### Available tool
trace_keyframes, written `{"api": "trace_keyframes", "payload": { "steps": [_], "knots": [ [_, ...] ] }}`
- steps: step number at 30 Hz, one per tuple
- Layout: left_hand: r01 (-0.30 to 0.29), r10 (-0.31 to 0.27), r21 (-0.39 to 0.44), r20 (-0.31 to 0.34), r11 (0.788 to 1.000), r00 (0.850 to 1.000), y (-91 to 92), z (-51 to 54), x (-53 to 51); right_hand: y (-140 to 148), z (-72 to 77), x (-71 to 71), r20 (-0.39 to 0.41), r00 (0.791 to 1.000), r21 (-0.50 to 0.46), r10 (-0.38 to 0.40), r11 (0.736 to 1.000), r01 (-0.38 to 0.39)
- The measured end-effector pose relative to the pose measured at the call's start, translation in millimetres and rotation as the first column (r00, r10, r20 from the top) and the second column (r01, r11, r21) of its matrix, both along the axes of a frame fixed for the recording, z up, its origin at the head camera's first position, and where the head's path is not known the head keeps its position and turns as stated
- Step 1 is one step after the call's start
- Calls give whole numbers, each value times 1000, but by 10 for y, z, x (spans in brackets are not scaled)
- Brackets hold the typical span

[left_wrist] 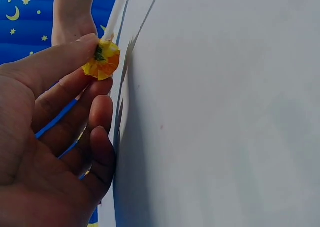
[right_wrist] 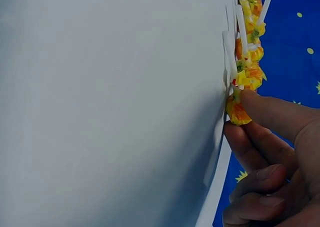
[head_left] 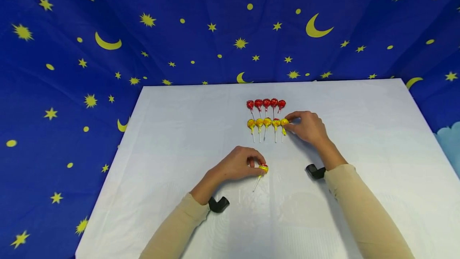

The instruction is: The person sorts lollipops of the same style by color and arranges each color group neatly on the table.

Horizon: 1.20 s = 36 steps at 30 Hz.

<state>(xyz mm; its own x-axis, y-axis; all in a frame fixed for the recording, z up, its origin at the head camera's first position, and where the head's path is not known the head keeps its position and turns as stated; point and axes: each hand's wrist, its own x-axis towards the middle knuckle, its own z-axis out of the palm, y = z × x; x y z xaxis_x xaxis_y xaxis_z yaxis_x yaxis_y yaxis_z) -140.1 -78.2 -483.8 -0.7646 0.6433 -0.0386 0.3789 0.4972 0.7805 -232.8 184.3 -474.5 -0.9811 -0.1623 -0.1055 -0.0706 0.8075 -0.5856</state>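
Between thumb and fingers, my left hand pinches a yellow-wrapped lollipop by its head, the white stick pointing toward me. The left wrist view shows this lollipop's head close up. Farther back, my right hand pinches the head of the rightmost yellow lollipop in a row. The other yellow lollipops lie side by side to its left, sticks toward me. Behind them is a row of several red lollipops, laid the same way. In the right wrist view, the pinched lollipop sits at the row's near end.
A white table lies under everything. Behind it and on the left hangs a blue cloth with yellow stars and moons. Black wrist-worn pieces show by both sleeves, just above the tabletop.
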Motion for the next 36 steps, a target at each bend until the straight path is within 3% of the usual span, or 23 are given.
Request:
{"api": "trace_keyframes", "payload": {
  "steps": [10, 16, 19, 25, 29, 32, 36],
  "knots": [
    [-102, 104, 36, -64, 994, 992, -58, 19, -81, -24, 33, 26, 18, 999, 21, -32, 999, 32],
    [-178, 181, 39, -105, 983, 978, -137, 77, -178, -47, 45, 29, 18, 999, 33, -50, 998, 50],
    [-241, 242, 27, -114, 970, 964, -193, 100, -257, -44, 49, 32, 16, 999, 30, -46, 999, 45],
    [-393, 393, 26, -133, 919, 910, -286, 136, -432, -32, 57, 34, 8, 999, 27, -36, 999, 36],
    [-483, 470, -16, -207, 875, 858, -317, 152, -547, -28, 64, 35, 13, 999, 25, -38, 999, 37],
    [-546, 513, -56, -272, 836, 814, -324, 149, -631, -31, 61, 33, 16, 999, 20, -33, 999, 33],
    [-593, 544, -84, -313, 801, 778, -327, 119, -713, -37, 41, 38, 10, 1000, 20, -30, 999, 30]
  ]
}}
